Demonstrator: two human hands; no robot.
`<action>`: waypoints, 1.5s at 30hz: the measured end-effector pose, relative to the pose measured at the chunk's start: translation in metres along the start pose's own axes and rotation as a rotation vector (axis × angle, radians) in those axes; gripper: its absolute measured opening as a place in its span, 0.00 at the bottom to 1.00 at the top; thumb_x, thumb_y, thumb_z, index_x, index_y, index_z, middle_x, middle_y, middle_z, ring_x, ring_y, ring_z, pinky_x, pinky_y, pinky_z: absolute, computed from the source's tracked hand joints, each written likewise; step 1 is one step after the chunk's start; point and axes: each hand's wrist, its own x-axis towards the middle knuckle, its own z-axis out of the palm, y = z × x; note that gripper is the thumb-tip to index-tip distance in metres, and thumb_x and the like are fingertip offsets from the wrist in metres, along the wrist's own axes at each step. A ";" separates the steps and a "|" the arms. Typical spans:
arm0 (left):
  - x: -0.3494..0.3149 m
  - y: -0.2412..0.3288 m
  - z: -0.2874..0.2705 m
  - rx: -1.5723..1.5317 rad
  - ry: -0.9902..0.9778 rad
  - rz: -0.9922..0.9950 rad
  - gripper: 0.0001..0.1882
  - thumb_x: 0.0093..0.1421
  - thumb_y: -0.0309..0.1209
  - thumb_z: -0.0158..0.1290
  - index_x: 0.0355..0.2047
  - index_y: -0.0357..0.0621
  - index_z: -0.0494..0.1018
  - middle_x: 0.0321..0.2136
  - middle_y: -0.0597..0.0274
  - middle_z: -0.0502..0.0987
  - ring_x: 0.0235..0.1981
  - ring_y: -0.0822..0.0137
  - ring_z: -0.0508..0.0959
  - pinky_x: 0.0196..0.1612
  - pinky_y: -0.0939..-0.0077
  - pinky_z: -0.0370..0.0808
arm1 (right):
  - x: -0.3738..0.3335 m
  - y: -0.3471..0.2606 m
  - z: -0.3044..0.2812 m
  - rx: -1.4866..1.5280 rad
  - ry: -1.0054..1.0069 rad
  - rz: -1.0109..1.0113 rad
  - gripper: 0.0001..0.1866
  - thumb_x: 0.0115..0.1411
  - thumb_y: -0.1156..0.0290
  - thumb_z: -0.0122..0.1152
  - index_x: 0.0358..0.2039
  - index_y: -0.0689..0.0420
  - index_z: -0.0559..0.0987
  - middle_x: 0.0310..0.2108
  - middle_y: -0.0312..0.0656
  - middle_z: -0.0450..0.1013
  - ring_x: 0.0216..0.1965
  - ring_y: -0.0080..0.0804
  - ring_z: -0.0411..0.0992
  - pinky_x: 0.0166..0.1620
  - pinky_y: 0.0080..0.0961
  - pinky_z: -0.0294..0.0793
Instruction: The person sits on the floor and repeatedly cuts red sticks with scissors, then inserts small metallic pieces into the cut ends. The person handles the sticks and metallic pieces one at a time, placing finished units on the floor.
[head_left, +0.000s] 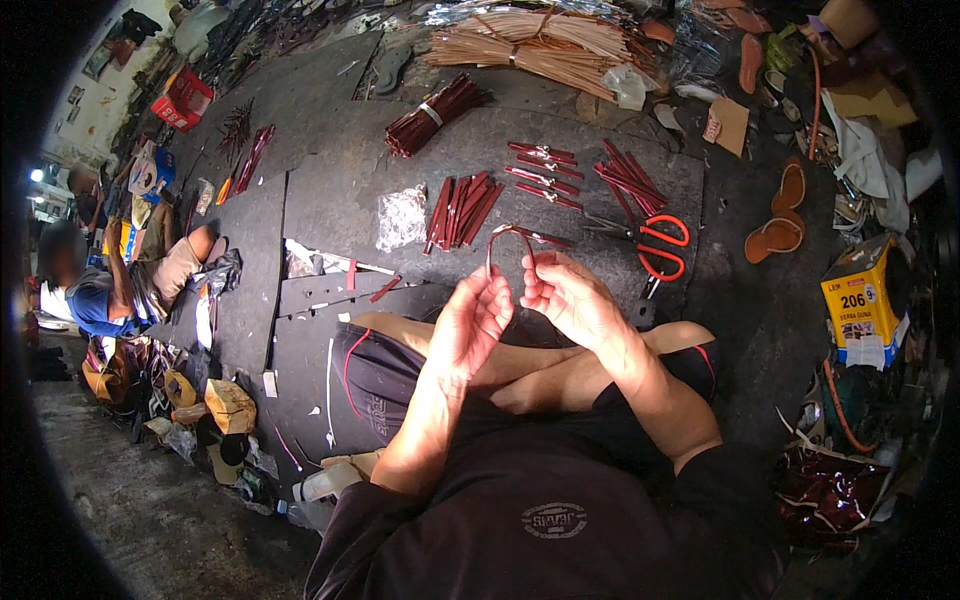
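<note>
A narrow dark red strap (490, 248) is bent into an arch between my hands, with a small shiny metal piece near its top. One end is pinched in my left hand (472, 318), the other in my right hand (568, 292). Just beyond lies a single strap (548, 239). Further off are short rows of red straps with metal pieces (545, 172), a fanned heap of plain red strips (464, 212) and a looser pile (632, 178). A clear bag of small shiny pieces (402, 218) sits left of the heap. Orange-handled scissors (662, 248) rest beside my right hand.
A tied red bundle (432, 116) and large tan strip bundles (530, 48) lie at the far side. Brown sandals (775, 237) and a yellow box (860, 305) stand right. Another person (105, 290) sits at the left, near scraps and a red box (183, 99).
</note>
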 end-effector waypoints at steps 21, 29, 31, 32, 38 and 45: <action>-0.006 -0.020 0.048 0.745 0.190 0.649 0.07 0.66 0.27 0.52 0.32 0.41 0.68 0.25 0.63 0.77 0.28 0.77 0.78 0.34 0.81 0.77 | -0.008 0.000 0.040 -1.461 0.076 -1.008 0.11 0.51 0.81 0.68 0.36 0.60 0.78 0.32 0.44 0.76 0.33 0.39 0.77 0.34 0.30 0.77; 0.000 -0.024 0.049 0.755 0.199 0.714 0.06 0.67 0.26 0.51 0.33 0.40 0.67 0.25 0.63 0.77 0.27 0.75 0.78 0.36 0.80 0.77 | -0.002 0.007 0.036 -1.444 0.141 -1.107 0.13 0.50 0.81 0.68 0.37 0.59 0.78 0.31 0.43 0.75 0.31 0.38 0.75 0.32 0.31 0.75; 0.001 -0.019 0.048 0.729 0.116 0.662 0.05 0.67 0.27 0.51 0.34 0.40 0.67 0.27 0.62 0.77 0.28 0.74 0.78 0.38 0.79 0.77 | -0.004 0.007 0.034 -1.446 0.161 -1.078 0.15 0.50 0.79 0.69 0.40 0.59 0.78 0.32 0.43 0.75 0.33 0.39 0.75 0.36 0.33 0.75; -0.001 -0.018 0.050 0.760 0.094 0.658 0.05 0.68 0.28 0.51 0.36 0.40 0.68 0.29 0.63 0.77 0.30 0.74 0.79 0.39 0.78 0.77 | -0.005 0.004 0.037 -1.430 0.138 -1.067 0.16 0.51 0.78 0.69 0.41 0.59 0.77 0.33 0.44 0.75 0.34 0.39 0.75 0.38 0.34 0.75; -0.010 -0.009 0.044 0.761 -0.085 0.640 0.09 0.69 0.32 0.49 0.44 0.40 0.69 0.37 0.58 0.79 0.35 0.71 0.79 0.44 0.75 0.76 | -0.021 -0.017 0.041 -1.352 0.166 -0.756 0.16 0.53 0.72 0.69 0.41 0.59 0.75 0.36 0.45 0.75 0.40 0.42 0.75 0.45 0.37 0.73; -0.019 0.006 0.051 0.941 0.050 0.441 0.12 0.64 0.27 0.56 0.46 0.35 0.75 0.32 0.60 0.81 0.33 0.73 0.80 0.41 0.79 0.78 | -0.023 -0.030 0.044 -1.735 -0.007 -1.049 0.18 0.46 0.79 0.69 0.39 0.56 0.77 0.37 0.41 0.75 0.38 0.41 0.75 0.53 0.40 0.73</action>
